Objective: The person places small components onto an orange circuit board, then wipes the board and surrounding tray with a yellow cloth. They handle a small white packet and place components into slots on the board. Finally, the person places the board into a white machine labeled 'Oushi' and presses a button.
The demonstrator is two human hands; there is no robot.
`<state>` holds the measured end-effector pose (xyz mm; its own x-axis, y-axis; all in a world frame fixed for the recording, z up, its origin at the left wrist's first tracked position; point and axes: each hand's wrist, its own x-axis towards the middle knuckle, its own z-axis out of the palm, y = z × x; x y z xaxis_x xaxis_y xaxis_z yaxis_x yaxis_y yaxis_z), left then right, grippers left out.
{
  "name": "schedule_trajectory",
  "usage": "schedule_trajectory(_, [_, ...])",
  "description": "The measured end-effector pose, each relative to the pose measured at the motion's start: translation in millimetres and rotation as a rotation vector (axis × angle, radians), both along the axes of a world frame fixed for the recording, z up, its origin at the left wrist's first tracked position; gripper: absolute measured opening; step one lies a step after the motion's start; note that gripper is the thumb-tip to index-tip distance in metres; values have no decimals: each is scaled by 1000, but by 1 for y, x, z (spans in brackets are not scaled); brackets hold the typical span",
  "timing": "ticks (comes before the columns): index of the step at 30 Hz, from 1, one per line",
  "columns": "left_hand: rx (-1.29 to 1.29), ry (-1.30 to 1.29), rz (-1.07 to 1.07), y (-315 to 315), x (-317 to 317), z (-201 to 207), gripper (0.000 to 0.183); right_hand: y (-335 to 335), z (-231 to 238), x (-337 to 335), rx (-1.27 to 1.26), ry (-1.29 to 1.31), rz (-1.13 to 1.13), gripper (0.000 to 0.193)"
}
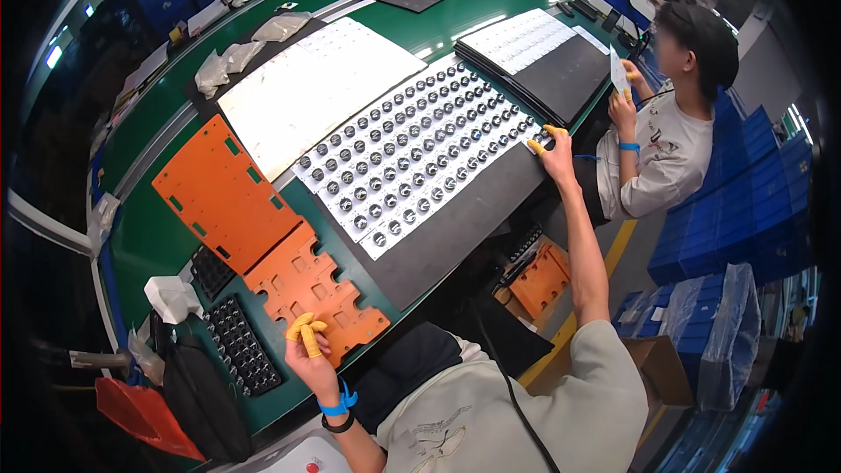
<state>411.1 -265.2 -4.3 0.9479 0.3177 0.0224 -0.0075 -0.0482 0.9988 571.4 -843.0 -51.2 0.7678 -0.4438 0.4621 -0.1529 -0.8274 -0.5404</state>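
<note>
Rows of black round parts (406, 165) stand on white sheets (375, 251) that lie on a black mat (438, 250). At the right end of these rows, my right hand (555, 156), with yellow finger covers, is closed on one black round part at the sheet's edge. My left hand (307, 349), also in yellow finger covers, hovers at the lower part of an orange cut-out plate (302, 285). Its fingers are curled together, and whatever they may hold cannot be made out. Beside that hand lies a black tray (240, 346) with several round parts in it.
A flat orange panel (226, 193) adjoins the cut-out plate. Behind the rows lies a large white sheet (320, 88). To the right, a co-worker (670, 149) holds a white card near stacked black mats (569, 88). Blue bins (727, 210) and a cardboard box (659, 370) stand beyond.
</note>
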Motion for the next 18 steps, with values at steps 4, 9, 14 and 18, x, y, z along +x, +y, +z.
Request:
schedule_trajectory(4, [6, 0, 2, 2, -1, -3, 22, 5, 0, 0, -4, -23, 5, 57])
schedule_trajectory(9, [-13, 4, -7, -1, 0, 4, 21, 1, -2, -1, 12, -28, 11, 58])
schedule_trajectory(14, [-6, 1, -24, -1, -1, 3, 21, 15, -6, -2, -125, -189, -104, 66])
schedule_trajectory(18, [8, 21, -18, 1, -3, 2, 21, 87, 32, 6, -128, -371, 19, 55])
